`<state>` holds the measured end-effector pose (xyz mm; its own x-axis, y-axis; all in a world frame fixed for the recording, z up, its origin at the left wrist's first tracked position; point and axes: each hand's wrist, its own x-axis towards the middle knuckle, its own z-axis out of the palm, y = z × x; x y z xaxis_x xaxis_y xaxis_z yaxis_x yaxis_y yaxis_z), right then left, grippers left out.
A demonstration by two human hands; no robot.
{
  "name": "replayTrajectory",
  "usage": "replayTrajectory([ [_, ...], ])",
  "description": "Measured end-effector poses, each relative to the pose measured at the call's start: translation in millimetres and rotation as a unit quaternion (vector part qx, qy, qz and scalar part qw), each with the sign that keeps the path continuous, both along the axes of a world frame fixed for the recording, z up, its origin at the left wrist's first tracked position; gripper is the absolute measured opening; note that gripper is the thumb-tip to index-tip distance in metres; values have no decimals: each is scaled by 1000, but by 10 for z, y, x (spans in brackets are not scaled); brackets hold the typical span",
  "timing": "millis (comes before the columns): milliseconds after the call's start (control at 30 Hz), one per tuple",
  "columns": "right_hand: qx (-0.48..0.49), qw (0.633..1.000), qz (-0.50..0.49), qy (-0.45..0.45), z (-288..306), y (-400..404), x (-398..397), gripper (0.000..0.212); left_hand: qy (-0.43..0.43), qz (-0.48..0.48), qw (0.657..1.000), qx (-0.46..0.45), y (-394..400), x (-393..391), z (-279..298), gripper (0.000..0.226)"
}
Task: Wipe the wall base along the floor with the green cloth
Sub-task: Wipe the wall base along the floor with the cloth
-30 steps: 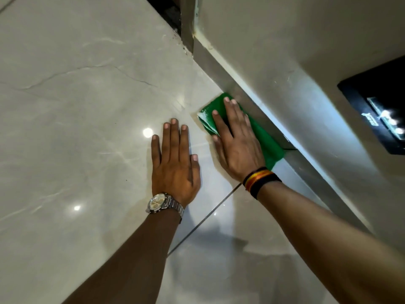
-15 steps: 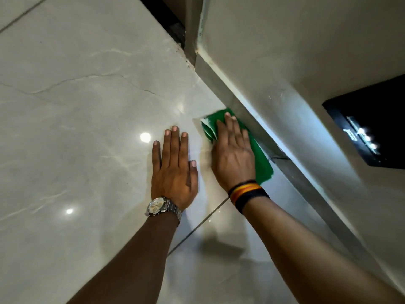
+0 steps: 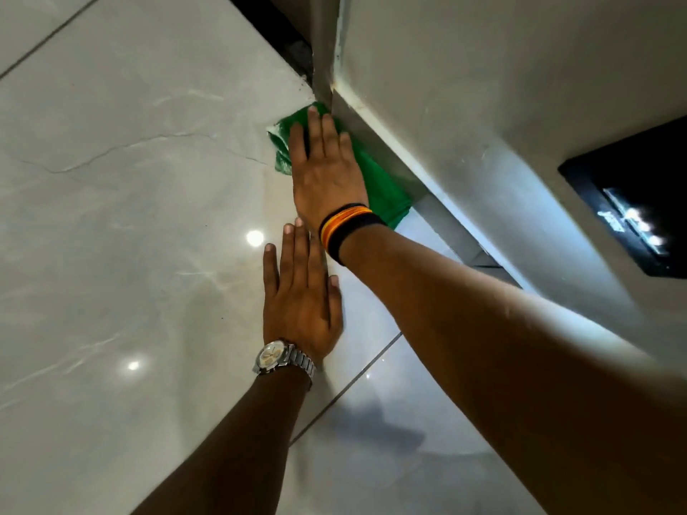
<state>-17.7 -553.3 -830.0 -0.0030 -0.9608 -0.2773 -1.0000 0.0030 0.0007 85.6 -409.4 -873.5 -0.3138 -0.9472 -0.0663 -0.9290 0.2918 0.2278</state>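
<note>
My right hand (image 3: 327, 172) lies flat on the green cloth (image 3: 383, 187), fingers straight and close together — an open palm pressing down, no closed grip around the fabric. The cloth sits on the floor (image 3: 130, 217) right against the wall base (image 3: 375, 143), its far end reaching the corner where the base meets a dark door frame (image 3: 321, 42). A crumpled pale edge of the cloth shows just left of my fingers. My left hand (image 3: 301, 295) rests palm down on the glossy tile just behind the right wrist, fingers extended, holding nothing. It wears a metal watch (image 3: 282, 360); the right wrist carries black and orange bands (image 3: 349, 228). A black panel (image 3: 632, 195) with bright lights is set in the wall (image 3: 483, 68) to the right — well apart from the cloth.
</note>
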Motion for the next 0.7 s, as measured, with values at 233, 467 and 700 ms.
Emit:
replayTrajectory([
  [233,56,997,-38,44,109,700,-226,59,36,5,999,-5,4,-4,43,73],
  [467,81,985,-152,11,200,1341,-412,55,46,3,999,-8,11,3,29,72],
  [700,-12,997,-76,6,39,905,-318,52,38,-8,999,-17,26,-3,-15,74],
])
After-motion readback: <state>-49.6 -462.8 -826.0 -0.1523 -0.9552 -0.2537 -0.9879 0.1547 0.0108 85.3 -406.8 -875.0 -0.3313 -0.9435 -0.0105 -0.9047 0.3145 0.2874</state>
